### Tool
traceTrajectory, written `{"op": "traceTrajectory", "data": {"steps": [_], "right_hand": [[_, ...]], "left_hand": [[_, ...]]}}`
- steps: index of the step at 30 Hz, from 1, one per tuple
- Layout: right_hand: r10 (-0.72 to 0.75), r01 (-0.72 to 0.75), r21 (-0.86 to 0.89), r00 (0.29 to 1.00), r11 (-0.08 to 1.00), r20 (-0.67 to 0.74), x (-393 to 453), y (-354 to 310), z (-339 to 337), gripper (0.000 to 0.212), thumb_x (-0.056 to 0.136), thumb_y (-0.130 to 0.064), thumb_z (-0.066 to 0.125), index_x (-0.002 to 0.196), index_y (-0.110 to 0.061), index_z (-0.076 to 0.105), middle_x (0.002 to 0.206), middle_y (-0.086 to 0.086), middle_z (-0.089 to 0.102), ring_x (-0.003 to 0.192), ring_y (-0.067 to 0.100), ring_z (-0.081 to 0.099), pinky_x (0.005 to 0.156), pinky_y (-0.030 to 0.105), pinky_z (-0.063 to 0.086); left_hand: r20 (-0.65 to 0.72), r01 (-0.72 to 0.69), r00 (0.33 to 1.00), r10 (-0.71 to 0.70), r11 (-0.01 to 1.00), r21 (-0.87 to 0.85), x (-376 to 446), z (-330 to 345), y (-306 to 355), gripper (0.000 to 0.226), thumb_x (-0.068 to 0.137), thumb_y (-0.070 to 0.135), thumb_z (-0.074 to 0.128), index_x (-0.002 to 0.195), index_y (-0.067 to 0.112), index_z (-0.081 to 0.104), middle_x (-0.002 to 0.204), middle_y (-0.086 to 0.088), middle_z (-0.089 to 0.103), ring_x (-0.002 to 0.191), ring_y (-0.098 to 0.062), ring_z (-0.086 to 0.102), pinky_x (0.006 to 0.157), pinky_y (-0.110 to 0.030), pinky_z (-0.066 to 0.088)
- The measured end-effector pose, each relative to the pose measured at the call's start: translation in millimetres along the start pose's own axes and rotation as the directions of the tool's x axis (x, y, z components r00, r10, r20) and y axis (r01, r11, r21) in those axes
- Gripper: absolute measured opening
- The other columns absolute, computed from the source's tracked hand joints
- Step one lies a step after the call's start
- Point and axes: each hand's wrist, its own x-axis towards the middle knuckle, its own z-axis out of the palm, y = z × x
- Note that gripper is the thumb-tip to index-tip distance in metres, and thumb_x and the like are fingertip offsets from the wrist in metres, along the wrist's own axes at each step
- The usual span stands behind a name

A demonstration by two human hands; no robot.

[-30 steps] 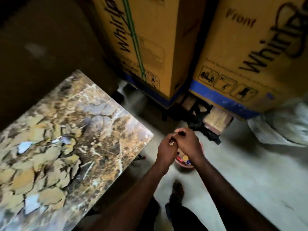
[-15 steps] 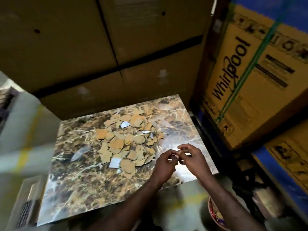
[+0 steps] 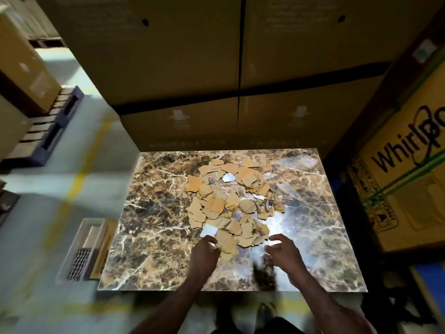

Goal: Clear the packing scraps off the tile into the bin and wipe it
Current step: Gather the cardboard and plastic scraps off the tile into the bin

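Both hovering at the near edge of the scrap pile [image 3: 231,203] on the tile [image 3: 154,239], left hand [image 3: 204,249] curled at a nearside scrap, right hand [image 3: 281,249] loosely spread, pile stretching straight away.

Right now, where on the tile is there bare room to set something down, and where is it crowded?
The tile is bare along its left side beside the tray, along its right side toward the Whirlpool carton, and in the near strip by the wrists. The scrap pile crowds the middle, with the left hand at its near edge and the right hand just beside it.
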Motion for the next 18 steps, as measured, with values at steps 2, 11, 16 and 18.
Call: {"op": "traceTrajectory", "data": {"steps": [2,11,16,18], "right_hand": [[0.049,-0.049,0.003,0.999,0.999,0.004,20.3,8.6,3.9,0.025,0.084,-0.016,0.082,0.102,-0.029,0.069,0.083,0.014,0.078,0.074,0.04,0.077,0.08,0.068,0.061],[0.128,-0.127,-0.129,0.992,0.983,-0.002,90.0,-12.7,24.9,0.037,0.091,-0.029,0.081,0.109,-0.021,0.051,0.105,0.013,0.066,0.08,0.029,0.076,0.077,0.056,0.066],[0.053,-0.034,-0.277,0.997,0.96,0.061,100.0,-38.0,48.9,0.03,0.095,-0.026,0.075,0.117,-0.015,0.056,0.108,0.01,0.07,0.1,0.033,0.07,0.089,0.044,0.06],[0.05,-0.015,-0.307,0.993,0.952,0.107,104.9,-44.1,56.2,0.037,0.097,-0.023,0.074,0.126,-0.009,0.056,0.119,0.014,0.069,0.109,0.033,0.067,0.088,0.034,0.051]], "left_hand": [[-0.012,0.18,0.984,-0.18,0.983,-0.03,13.6,-5.6,-16.2,0.029,0.085,0.019,0.082,0.111,0.018,0.068,0.094,-0.004,0.077,0.076,-0.02,0.071,0.058,-0.022,0.047],[0.177,0.482,0.859,-0.48,0.643,-0.595,46.4,40.7,-17.6,0.065,0.076,0.005,0.087,0.124,0.017,0.046,0.113,-0.027,0.067,0.074,-0.026,0.061,0.048,-0.029,0.051],[0.19,0.484,0.855,-0.482,0.614,-0.623,60.5,59.6,5.2,0.045,0.09,-0.006,0.077,0.118,0.017,0.051,0.112,-0.022,0.072,0.09,-0.038,0.076,0.078,-0.053,0.065],[0.198,0.494,0.854,-0.481,0.629,-0.6,64.2,60.2,10.3,0.046,0.09,-0.008,0.078,0.119,0.018,0.053,0.113,-0.02,0.071,0.095,-0.037,0.076,0.083,-0.054,0.066]]}}
